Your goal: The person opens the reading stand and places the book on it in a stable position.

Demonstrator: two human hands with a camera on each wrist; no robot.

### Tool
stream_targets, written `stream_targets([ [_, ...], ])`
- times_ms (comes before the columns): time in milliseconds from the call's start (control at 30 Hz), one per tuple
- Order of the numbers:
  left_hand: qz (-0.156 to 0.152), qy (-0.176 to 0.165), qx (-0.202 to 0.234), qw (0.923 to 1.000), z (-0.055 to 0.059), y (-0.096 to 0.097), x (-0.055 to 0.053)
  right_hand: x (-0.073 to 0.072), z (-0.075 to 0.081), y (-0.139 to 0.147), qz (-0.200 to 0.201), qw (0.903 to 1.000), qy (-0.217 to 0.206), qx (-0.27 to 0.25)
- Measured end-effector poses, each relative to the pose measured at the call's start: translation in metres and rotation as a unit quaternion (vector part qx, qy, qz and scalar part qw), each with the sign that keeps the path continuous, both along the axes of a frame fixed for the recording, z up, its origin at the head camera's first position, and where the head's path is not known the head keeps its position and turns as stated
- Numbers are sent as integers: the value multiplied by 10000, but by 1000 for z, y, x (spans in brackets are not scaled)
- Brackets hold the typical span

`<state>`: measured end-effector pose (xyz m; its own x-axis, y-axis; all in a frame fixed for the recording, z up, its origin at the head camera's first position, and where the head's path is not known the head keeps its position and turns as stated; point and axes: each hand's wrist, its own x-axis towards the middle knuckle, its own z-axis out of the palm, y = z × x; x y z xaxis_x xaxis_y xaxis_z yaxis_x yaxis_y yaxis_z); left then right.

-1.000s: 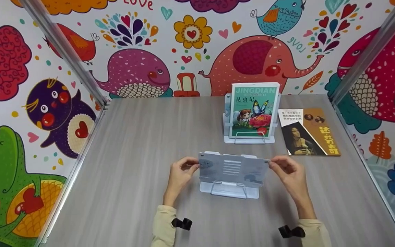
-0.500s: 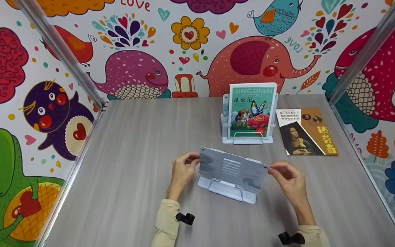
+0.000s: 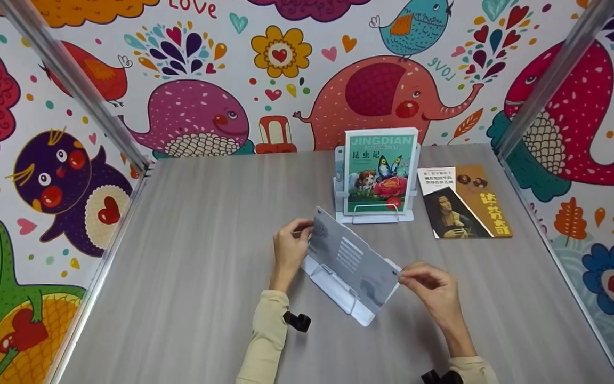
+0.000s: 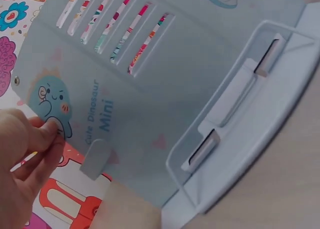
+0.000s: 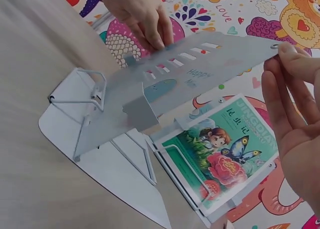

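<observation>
A pale blue metal book stand [image 3: 357, 264] stands turned at an angle on the table, its back panel raised over a flat base. Dinosaur drawings, slots and a wire page holder [image 4: 225, 99] show on it in the left wrist view. My left hand [image 3: 290, 248] pinches the panel's left edge between thumb and fingers. At the upper right corner, the thumb and fingertips of my right hand [image 3: 435, 293] pinch the panel. Behind it, a green book [image 3: 379, 170] with a butterfly cover leans upright in a second book stand [image 3: 340, 186].
Flat on the table [image 3: 195, 256] at the right lies a brown and white book [image 3: 467, 202] with a portrait cover. Printed walls [image 3: 285, 106] with metal corner rails [image 3: 541, 80] enclose the back and sides.
The held book stand has swung clockwise, its left side going away from me and its right side coming closer. Both hands have moved along with it. The head view has shifted a little right.
</observation>
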<state>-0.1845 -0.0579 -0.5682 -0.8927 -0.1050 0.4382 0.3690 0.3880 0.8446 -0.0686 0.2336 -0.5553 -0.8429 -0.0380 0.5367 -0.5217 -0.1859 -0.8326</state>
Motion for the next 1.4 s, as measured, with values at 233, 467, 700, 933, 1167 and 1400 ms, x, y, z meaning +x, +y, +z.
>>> stream_targets([
  [233, -118, 64, 49, 9999, 2, -1, 1, 7, -1, -11, 520, 9985, 105, -159],
  [467, -347, 33, -8, 9994, 1, 5, -2, 14, 0, -23, 1022, 9942, 302, -148],
  [700, -688, -140, -36, 9975, 5, 22, -12, 23, 1, -32, 879, 9955, 346, -58],
  [933, -1083, -265, -141, 9937, 6, 43, -20, 29, 4, -46, 585, 9969, 446, 264],
  [1167, -1257, -376, -74, 9913, 5, 52, -20, 30, 4, -63, 390, 9970, 550, 388],
  [1400, -2326, -735, 23, 9698, 10, 32, 17, 29, 6, -66, 313, 9976, 411, 458],
])
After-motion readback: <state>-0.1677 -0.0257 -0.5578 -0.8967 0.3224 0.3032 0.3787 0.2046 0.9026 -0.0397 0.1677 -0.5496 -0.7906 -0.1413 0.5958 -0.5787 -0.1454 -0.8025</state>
